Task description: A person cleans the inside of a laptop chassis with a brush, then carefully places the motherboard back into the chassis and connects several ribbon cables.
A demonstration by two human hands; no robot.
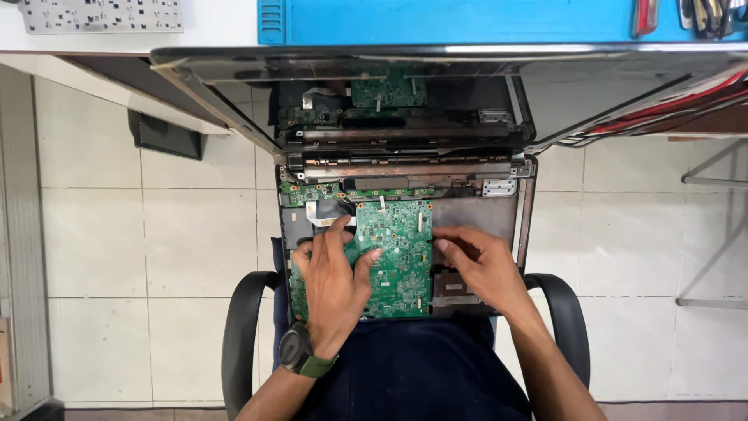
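green motherboard | flat in opened laptop base | on lap

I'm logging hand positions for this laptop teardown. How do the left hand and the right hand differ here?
The left hand lies flat on the green circuit board, fingers spread; the right hand rests beside the board on the dark laptop base. The left wrist carries a watch; the right wrist is bare. Both are bare and hold nothing.

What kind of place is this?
Probably an electronics repair bench: an opened laptop with its green circuit board bare, a loose keyboard, and tools on a blue mat.
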